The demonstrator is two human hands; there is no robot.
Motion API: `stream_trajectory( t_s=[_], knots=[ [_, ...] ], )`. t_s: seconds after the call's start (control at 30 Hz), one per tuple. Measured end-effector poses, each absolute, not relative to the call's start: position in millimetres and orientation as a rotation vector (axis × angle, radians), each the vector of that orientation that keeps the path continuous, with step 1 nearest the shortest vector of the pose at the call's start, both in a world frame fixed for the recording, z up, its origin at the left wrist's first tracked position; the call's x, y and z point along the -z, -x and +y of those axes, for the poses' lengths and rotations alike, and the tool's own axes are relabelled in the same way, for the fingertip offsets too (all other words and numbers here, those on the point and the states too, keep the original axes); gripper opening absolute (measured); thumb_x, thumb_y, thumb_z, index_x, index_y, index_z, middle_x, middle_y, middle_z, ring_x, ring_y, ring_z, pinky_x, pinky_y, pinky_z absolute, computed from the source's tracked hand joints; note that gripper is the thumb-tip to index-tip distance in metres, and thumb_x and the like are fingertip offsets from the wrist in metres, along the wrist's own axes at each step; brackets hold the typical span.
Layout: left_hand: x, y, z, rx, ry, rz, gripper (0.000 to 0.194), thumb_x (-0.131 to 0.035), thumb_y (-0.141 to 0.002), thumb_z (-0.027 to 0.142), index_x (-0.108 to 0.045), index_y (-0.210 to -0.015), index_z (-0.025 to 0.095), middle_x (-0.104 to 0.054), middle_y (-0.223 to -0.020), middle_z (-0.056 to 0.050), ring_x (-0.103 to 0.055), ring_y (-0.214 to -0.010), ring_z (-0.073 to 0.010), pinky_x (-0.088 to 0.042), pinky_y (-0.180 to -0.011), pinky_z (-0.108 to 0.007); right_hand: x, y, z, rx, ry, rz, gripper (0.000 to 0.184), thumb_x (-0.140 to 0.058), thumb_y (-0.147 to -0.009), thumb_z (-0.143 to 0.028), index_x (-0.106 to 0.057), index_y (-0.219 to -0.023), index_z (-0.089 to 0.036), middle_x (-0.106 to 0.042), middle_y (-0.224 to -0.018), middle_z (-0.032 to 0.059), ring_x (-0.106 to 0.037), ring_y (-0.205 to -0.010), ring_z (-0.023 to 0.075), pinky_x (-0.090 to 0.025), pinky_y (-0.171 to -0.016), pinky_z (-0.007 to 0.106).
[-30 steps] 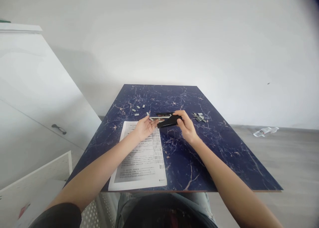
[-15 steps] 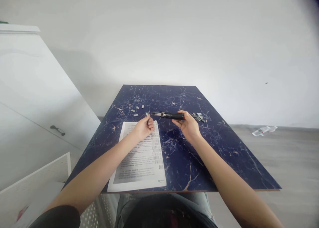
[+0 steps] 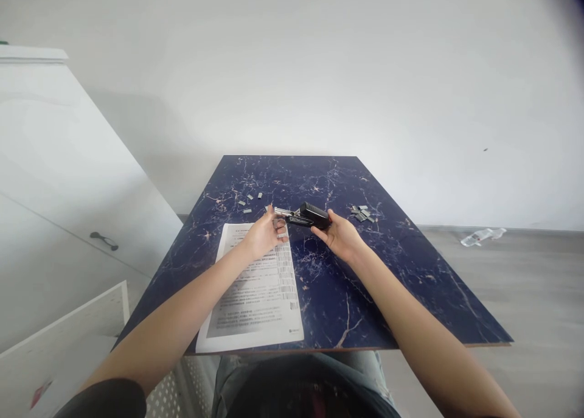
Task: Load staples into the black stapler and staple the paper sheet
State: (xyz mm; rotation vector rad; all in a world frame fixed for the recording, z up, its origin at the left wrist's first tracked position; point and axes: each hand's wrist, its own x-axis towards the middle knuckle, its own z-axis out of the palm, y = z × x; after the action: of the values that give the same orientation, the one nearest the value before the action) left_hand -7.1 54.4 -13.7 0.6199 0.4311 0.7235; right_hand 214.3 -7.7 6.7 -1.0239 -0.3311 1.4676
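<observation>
A black stapler (image 3: pixel 314 215) with a silver metal front is held above the blue table, its top part swung up from the base. My right hand (image 3: pixel 342 236) is closed around its rear end, thumb and fingers on either side. At the metal front end, my left hand (image 3: pixel 264 232) pinches with thumb and fingertips, above the upper edge of a printed paper sheet (image 3: pixel 250 314). Whether a small staple strip is also between those fingers is hidden. Beyond the left hand lie several loose staple strips (image 3: pixel 247 211).
A pile of staple strips (image 3: pixel 362 213) lies right of the stapler on the dark blue marbled table (image 3: pixel 387 296). A white cabinet (image 3: pixel 68 193) stands at the left. Clear plastic packaging (image 3: pixel 482 236) lies on the floor at the right, by the wall.
The stapler has been tilted and turned in my right hand, and its top now stands apart from the base. My left fingers have come onto its metal front end.
</observation>
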Motion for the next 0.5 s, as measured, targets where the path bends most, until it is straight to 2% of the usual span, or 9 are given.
stream_trajectory(
  t_s=[0.13, 0.23, 0.3, 0.4, 0.5],
  knots=[
    [10.6, 6.8, 54.7, -0.724, -0.617, 0.467, 0.045, -0.064, -0.087, 0.062, -0.054, -0.083, 0.019, -0.048, -0.070, 0.003, -0.048, -0.057, -0.0118, -0.048, -0.058, -0.029, -5.3, -217.7, -12.0, -1.542, 1.004, -0.571, 0.028, -0.066, -0.094, -0.046, -0.064, -0.101, -0.018, -0.070, -0.099, 0.0077, -0.070, -0.088, 0.0167, -0.067, -0.078, 0.028],
    [9.6, 6.3, 54.5, -0.766, -0.637, 0.494, 0.047, -0.063, -0.087, 0.065, -0.053, -0.084, 0.019, -0.049, -0.072, 0.003, -0.047, -0.057, -0.0115, -0.049, -0.058, -0.030, -4.7, -218.8, -16.5, -1.564, 1.011, -0.837, 0.040, -0.088, -0.073, -0.030, -0.066, -0.105, -0.018, -0.069, -0.097, 0.0037, -0.069, -0.080, 0.0119, -0.064, -0.076, 0.021],
    [9.4, 5.7, 54.5, -0.794, -0.656, 0.526, 0.048, -0.064, -0.086, 0.065, -0.053, -0.082, 0.019, -0.048, -0.072, 0.003, -0.046, -0.056, -0.0109, -0.048, -0.057, -0.029, -3.8, -219.2, -18.3, -1.500, 1.072, -0.965, 0.048, -0.093, -0.064, -0.025, -0.064, -0.103, -0.018, -0.065, -0.083, -0.0003, -0.066, -0.068, 0.0105, -0.063, -0.064, 0.020],
    [9.9, 4.2, 54.5, -0.807, -0.671, 0.580, 0.050, -0.062, -0.086, 0.067, -0.051, -0.080, 0.018, -0.046, -0.070, 0.004, -0.044, -0.055, -0.0103, -0.048, -0.055, -0.029, -0.7, -221.2, -18.3, -1.336, 1.173, -1.087, 0.048, -0.091, -0.067, -0.038, -0.062, -0.101, -0.018, -0.059, -0.070, -0.0028, -0.062, -0.054, 0.0122, -0.053, -0.044, 0.022],
    [13.0, 2.1, 53.4, -0.808, -0.684, 0.606, 0.051, -0.062, -0.085, 0.068, -0.050, -0.079, 0.018, -0.046, -0.068, 0.004, -0.043, -0.053, -0.0097, -0.047, -0.054, -0.028, 3.7, -223.8, -16.2, -1.188, 1.271, -1.167, 0.049, -0.088, -0.067, -0.048, -0.067, -0.100, -0.018, -0.061, -0.071, -0.0007, -0.058, -0.053, 0.0131, -0.045, -0.039, 0.023]
  ],
)
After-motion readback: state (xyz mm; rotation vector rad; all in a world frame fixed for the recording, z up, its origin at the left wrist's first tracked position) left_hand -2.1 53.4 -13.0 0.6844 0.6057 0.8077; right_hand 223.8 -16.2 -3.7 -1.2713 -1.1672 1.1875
